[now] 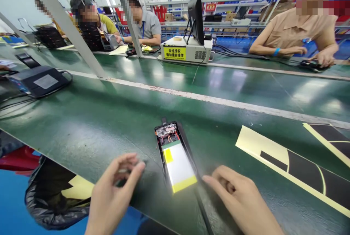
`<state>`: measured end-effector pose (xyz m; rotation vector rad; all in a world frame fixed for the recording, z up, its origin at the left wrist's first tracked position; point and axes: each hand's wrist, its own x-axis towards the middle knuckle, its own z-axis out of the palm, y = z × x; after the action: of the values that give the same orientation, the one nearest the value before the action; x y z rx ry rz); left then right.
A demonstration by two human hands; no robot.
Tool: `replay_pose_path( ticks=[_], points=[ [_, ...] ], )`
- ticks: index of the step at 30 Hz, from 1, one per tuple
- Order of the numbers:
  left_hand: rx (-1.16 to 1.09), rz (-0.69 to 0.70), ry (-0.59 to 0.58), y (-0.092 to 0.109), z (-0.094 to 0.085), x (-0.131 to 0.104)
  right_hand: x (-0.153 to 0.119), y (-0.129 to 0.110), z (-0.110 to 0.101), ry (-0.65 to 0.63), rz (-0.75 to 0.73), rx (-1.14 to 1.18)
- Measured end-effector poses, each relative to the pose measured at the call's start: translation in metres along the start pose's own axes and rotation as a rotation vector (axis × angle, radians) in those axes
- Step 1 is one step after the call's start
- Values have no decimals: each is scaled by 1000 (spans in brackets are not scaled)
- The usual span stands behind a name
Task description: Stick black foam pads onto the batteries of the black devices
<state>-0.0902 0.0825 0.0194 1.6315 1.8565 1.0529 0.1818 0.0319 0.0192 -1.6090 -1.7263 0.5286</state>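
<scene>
An opened black device [179, 125] lies on the green bench between my hands, with a circuit board [166, 130] and thin wires showing at its far end. A flat silver battery pack [179, 167] with yellow tape fills the near part of the casing. To its left, my left hand [116, 185] is raised with thumb and fingers apart, holding nothing. On the other side is my right hand [236, 193], its fingers loosely curled and nothing visible in them. A black cable [202, 209] runs toward me beside the device, close to my right fingertips.
Pale yellow sheets with black adhesive pieces [303, 167] lie at right. A black-lined bin [38, 206] stands below the left bench edge, near a dark boxy machine [45, 80]. Across the bench are a monitor [196, 22] on a white unit [188, 45], metal posts and several co-workers.
</scene>
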Motion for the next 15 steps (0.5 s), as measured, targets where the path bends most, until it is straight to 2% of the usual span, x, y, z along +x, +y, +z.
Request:
replay_pose_path(
  ticks=[1,4,6,8,11,13,15],
  points=[
    [-6,-3,-1,5,1,20,3,-3,-3,29,-1,10],
    [-12,107,-180,26,20,83,18,-27,0,145,-119,11],
    [-33,190,-368,38,39,118,30,-48,12,182,-276,-54],
    [-17,229,-519,44,53,139,41,-64,26,179,-409,-217],
    [58,211,-572,39,52,140,47,-68,40,146,-483,-527],
    [108,160,-546,28,37,120,43,-57,42,139,-509,-654],
    [138,95,-535,15,17,90,36,-41,39,136,-563,-709]
  ],
)
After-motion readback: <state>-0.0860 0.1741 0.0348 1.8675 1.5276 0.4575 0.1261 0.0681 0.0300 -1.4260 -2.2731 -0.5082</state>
